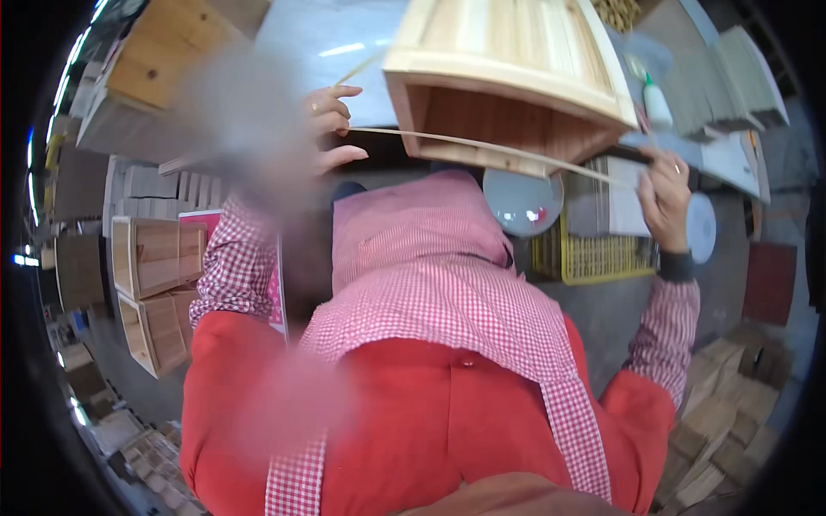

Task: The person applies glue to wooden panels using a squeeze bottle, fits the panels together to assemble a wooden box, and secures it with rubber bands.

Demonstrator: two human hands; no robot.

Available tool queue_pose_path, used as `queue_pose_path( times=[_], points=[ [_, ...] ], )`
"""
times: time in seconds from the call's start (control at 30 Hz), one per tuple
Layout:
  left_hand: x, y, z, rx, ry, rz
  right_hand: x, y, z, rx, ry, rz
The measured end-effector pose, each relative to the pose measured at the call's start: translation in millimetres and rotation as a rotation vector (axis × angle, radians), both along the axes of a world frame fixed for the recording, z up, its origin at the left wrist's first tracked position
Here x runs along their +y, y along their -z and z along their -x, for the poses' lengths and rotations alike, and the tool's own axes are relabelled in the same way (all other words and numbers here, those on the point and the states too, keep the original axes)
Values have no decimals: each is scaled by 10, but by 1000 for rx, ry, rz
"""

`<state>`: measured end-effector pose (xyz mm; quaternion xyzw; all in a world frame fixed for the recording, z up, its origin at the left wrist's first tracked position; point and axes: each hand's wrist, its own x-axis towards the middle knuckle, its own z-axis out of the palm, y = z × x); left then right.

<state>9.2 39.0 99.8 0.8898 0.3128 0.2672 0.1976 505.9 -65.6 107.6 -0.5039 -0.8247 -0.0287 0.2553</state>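
Note:
A pale wooden box (516,52) lies tilted at the front of the table, its open hollow side turned toward me. Across that opening runs a thin, pale, flexible band (482,142), stretched between my two hands. At the box's left, my left hand (329,129) has the band hooked on its curled fingers while the thumb stands apart; another length of band rises from there toward the box. My right hand (667,193), beyond the box's right corner, closes its fingers around the band's other end. A blurred smear covers part of my left wrist.
A pale table surface (327,52) lies behind the box. At right stand a white bottle with a green cap (656,105) and a yellow crate (594,258). A round grey stool-like disc (525,202) is below the box. Wooden boxes (155,258) stand at left, wood pieces (723,404) lower right.

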Motion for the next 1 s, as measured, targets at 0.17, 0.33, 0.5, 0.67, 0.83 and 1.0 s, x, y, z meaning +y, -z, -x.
queue_pose_path(
  times=[0.17,0.33,0.5,0.67,0.83,1.0],
  points=[
    [116,602,-243,363,9,-356,445,465,140,-116,-75,-65],
    [329,1048,-260,513,-47,-530,697,1039,192,-296,-71,-115],
    [604,743,-407,570,-33,-616,1301,917,107,-379,182,-9],
    [213,674,-350,364,5,-510,1073,942,236,-71,-129,-183],
    [19,36,-500,-29,46,-625,977,401,425,337,-71,-273],
    [-323,-955,-1174,-48,83,-703,784,125,489,424,-36,-200]
  ],
)
